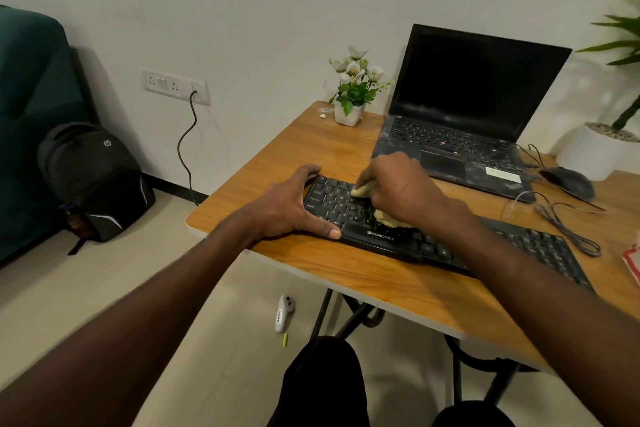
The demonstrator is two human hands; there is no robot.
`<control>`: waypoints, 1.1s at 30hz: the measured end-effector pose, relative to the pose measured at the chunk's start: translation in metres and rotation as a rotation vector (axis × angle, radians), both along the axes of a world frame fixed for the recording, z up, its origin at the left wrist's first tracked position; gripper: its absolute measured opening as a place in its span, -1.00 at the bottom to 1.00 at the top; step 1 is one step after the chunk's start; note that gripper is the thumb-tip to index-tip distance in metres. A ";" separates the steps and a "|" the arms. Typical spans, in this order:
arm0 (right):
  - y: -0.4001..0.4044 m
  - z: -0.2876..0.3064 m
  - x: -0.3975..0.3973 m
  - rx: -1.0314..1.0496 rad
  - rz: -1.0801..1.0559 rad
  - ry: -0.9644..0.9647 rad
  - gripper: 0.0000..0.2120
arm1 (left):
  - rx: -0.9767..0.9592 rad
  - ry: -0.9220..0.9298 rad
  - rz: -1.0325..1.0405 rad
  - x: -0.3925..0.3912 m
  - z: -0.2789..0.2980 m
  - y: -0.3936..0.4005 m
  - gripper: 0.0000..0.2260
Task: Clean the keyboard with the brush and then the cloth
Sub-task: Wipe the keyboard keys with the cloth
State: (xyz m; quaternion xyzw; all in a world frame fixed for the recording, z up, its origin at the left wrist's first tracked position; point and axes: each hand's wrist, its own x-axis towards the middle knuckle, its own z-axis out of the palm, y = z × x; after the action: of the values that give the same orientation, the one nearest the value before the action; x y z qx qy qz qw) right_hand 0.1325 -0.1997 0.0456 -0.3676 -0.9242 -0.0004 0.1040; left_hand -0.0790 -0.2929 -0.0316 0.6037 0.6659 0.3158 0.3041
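The long black plastic keyboard (433,236) is lying diagonally across the near part of the brown wooden table (346,274), and the right hand (398,189), fingers curled, is gripping a crumpled pale yellow cloth (363,190) and pressing it onto the keys at the board's left end. The left hand (291,204) is bracing that same end, fingers spread over the far corner and thumb lying along the front edge. At one o'clock from the keyboard an open black laptop (460,114) is standing, with a white pot of white flowers (351,94) at eleven o'clock and a dark mouse (571,182) at two o'clock.
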 end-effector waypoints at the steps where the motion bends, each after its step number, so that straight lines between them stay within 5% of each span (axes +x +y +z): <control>1: -0.003 -0.003 -0.004 -0.013 0.020 0.055 -0.71 | 0.005 -0.001 0.002 0.000 0.000 0.000 0.26; 8: 0.002 -0.003 -0.003 0.006 0.116 -0.037 -0.75 | 0.008 0.016 0.007 0.002 0.000 -0.001 0.26; 13: -0.012 -0.003 -0.033 0.045 0.224 0.084 -0.71 | 0.001 -0.011 0.003 0.001 0.000 0.000 0.24; 18: -0.009 -0.006 -0.017 0.046 0.414 -0.050 -0.71 | -0.004 -0.018 -0.005 0.000 0.000 0.000 0.25; 22: 0.000 0.009 -0.017 0.037 0.369 -0.115 -0.68 | -0.006 -0.010 -0.005 0.000 0.000 0.001 0.25; 26: -0.012 -0.002 -0.043 0.071 0.290 0.074 -0.68 | 0.001 -0.028 -0.014 0.002 0.000 0.001 0.19; 33: -0.004 -0.002 -0.013 0.056 0.417 -0.055 -0.70 | -0.006 -0.031 0.001 -0.001 -0.003 0.002 0.23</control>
State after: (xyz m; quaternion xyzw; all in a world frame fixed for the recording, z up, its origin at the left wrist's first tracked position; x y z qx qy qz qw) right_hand 0.1198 -0.2036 0.0438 -0.1650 -0.9824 -0.0147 0.0866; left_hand -0.0801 -0.2912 -0.0346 0.5976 0.6621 0.3234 0.3160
